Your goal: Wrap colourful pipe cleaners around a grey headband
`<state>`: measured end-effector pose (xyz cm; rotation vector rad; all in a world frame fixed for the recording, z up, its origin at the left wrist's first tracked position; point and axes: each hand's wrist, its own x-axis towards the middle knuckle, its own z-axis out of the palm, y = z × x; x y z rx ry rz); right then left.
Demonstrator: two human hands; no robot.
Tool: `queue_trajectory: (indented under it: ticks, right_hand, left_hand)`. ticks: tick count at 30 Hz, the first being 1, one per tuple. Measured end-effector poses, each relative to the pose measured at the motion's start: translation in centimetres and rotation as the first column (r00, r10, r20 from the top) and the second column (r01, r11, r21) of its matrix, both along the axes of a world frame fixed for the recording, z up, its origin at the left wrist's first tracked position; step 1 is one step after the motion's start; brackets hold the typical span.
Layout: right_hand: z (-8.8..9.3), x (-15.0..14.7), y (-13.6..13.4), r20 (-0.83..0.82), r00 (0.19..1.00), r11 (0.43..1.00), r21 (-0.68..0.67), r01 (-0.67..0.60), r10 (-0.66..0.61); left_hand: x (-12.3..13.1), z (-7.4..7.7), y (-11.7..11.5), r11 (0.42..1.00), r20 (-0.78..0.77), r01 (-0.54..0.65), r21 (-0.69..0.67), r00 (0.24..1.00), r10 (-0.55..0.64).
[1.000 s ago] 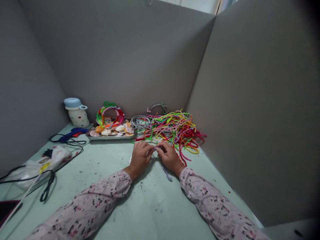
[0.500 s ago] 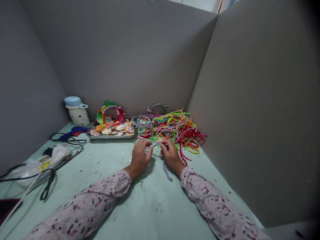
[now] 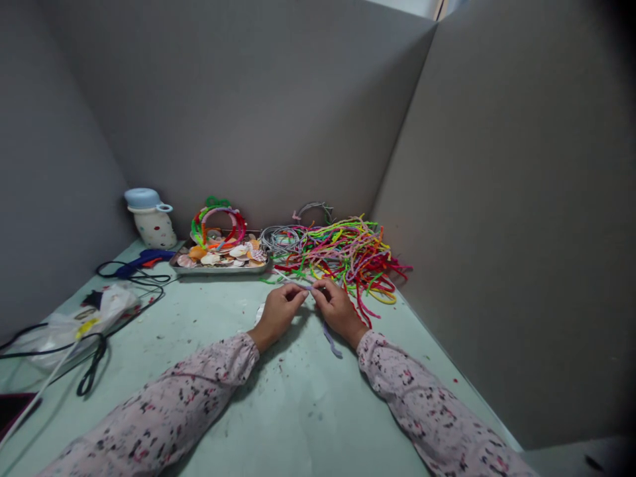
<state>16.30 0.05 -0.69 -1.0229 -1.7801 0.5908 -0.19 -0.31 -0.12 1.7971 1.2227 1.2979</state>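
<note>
My left hand (image 3: 279,310) and my right hand (image 3: 338,309) meet above the table, fingertips pinched almost together. Between them runs a lavender pipe cleaner (image 3: 332,342), whose loose fuzzy end dangles below my right hand. A thin pale strand (image 3: 287,279) sticks out beyond my left fingertips toward the back; whether it is wire or part of the pipe cleaner I cannot tell. Just behind my hands lies a heap of colourful pipe cleaners (image 3: 348,252). The exact spot of the grip is hidden by my fingers.
A metal tray (image 3: 218,270) of seashells (image 3: 211,260) carries several pipe-cleaner-wrapped hoops (image 3: 218,211). Grey wire coils (image 3: 282,240) lie beside it. At left are a blue-lidded bottle (image 3: 154,225), a blue-handled tool (image 3: 144,262), plastic bags (image 3: 112,308) and black cable (image 3: 89,377). Grey partitions (image 3: 258,119) enclose the table.
My left thumb and fingers have closed into a pinch nearer my right fingertips. The right hand stays nearly in place, and the lavender tail has shifted slightly left.
</note>
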Motion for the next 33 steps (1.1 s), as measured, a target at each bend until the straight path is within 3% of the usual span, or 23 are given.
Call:
queue_trajectory:
  ticks: [7, 14, 26, 33]
  right_hand:
    - [-0.26, -0.05, 0.18, -0.026, 0.999, 1.0, -0.012, 0.018, -0.019]
    - [0.03, -0.1, -0.08, -0.02, 1.0, 1.0, 0.0, 0.02, -0.02]
    - [0.45, -0.1, -0.37, -0.041, 0.996, 0.991, -0.105, -0.083, 0.079]
    - [0.44, -0.12, -0.3, -0.014, 0.998, 0.996, -0.067, -0.064, 0.063]
  left_hand:
    - [0.07, 0.28, -0.03, 1.0, 0.016, -0.012, 0.016, 1.0, 0.012]
    - [-0.14, 0.33, 0.12, 0.988, 0.025, -0.138, 0.075, 0.99, 0.137]
    - [-0.19, 0.69, -0.41, 0.964, -0.115, -0.131, 0.23, 0.98, 0.16]
    - [-0.15, 0.36, -0.34, 0.932, -0.113, -0.154, 0.329, 0.973, 0.201]
